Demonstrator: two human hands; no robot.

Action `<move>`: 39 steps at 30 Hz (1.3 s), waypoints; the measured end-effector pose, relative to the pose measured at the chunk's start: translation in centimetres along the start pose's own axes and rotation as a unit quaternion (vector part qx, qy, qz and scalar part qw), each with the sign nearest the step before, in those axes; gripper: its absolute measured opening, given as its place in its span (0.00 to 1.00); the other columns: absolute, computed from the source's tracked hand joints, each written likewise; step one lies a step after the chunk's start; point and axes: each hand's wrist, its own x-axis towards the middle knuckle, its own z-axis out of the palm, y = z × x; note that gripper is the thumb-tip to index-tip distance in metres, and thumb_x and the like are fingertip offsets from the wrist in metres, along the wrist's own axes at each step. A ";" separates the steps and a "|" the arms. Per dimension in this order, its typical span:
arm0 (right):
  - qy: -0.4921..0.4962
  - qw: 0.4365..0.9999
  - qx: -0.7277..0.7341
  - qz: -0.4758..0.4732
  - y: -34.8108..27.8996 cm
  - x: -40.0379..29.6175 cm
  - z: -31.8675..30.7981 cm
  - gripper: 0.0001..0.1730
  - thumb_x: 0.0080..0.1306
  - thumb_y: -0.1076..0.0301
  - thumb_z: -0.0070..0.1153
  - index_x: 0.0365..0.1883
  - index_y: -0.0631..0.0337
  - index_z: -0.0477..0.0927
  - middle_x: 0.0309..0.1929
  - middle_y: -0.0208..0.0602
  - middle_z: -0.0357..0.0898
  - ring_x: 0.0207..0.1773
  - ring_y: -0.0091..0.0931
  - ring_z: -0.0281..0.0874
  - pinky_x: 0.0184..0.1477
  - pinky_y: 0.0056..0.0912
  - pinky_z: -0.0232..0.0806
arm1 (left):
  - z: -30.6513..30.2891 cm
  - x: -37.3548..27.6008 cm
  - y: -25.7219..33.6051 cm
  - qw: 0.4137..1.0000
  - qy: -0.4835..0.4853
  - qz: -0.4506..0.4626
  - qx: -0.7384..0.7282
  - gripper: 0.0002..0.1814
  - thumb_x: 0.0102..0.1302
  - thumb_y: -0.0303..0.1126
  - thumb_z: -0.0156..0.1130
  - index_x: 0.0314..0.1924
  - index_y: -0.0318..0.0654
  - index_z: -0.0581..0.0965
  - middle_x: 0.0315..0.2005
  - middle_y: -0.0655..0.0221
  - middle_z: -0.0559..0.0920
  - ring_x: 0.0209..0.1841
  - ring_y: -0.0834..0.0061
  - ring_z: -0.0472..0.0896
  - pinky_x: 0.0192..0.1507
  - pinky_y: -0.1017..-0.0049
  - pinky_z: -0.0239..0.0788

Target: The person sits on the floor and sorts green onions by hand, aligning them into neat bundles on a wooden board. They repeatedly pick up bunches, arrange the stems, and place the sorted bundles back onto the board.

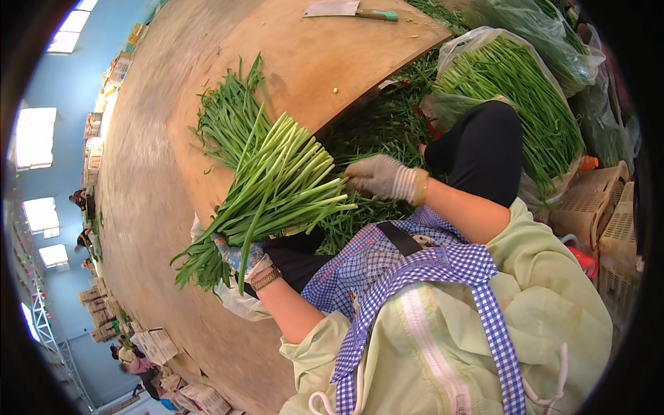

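Observation:
My left hand [239, 255], in a patterned glove, grips a large bunch of long green leafy stems [282, 179]. Pale stem ends fan towards the right, while the leaves hang past my wrist. Close beside those ends is my right hand [381, 177], in a grey knitted glove with a striped cuff. Its fingers are bent together, and whether a stem is between them is hidden. Behind the held bunch, a pile of similar greens [228, 114] lies on the brown board [290, 67].
A cleaver [347, 10] with a green handle lies at the board's far edge. Loose leaves [384, 124] heap below the board. Right of my knee stands a plastic bag of green stems [513, 98], with plastic crates [591, 202] nearer me. People [135, 360] are far left.

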 end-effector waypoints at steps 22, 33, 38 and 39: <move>0.219 0.961 -0.001 0.169 3.7 -0.7 -3.2 0.15 0.62 0.58 0.50 0.38 0.60 0.80 0.22 0.29 0.77 0.21 0.21 0.70 0.26 0.27 0.64 | -4.6 1.6 0.3 0.994 -0.079 -0.025 0.071 0.28 0.66 0.53 0.40 0.59 0.43 0.64 0.58 0.67 0.68 0.60 0.64 0.63 0.61 0.56 0.52; 0.003 0.781 0.589 0.209 -1.2 0.9 4.3 0.17 0.56 0.68 0.58 0.43 0.65 0.75 0.37 0.37 0.78 0.35 0.25 0.77 0.38 0.27 0.72 | 0.0 0.0 -0.9 0.997 0.028 -0.025 0.064 0.30 0.62 0.55 0.46 0.58 0.43 0.66 0.58 0.64 0.68 0.59 0.60 0.64 0.60 0.53 0.53; -0.003 0.910 0.374 0.181 1.1 0.2 3.1 0.13 0.61 0.64 0.52 0.38 0.65 0.78 0.28 0.34 0.79 0.27 0.23 0.75 0.30 0.25 0.70 | -2.9 1.0 1.3 0.995 -0.088 -0.021 -0.035 0.30 0.62 0.50 0.49 0.61 0.45 0.64 0.57 0.61 0.68 0.58 0.56 0.65 0.58 0.49 0.55; -0.004 0.901 0.390 0.190 1.2 0.1 2.8 0.13 0.62 0.64 0.52 0.39 0.65 0.78 0.29 0.34 0.79 0.27 0.23 0.76 0.30 0.25 0.70 | -2.9 1.1 1.2 0.994 -0.097 -0.024 -0.042 0.30 0.62 0.50 0.49 0.61 0.45 0.64 0.57 0.60 0.68 0.58 0.56 0.65 0.58 0.49 0.55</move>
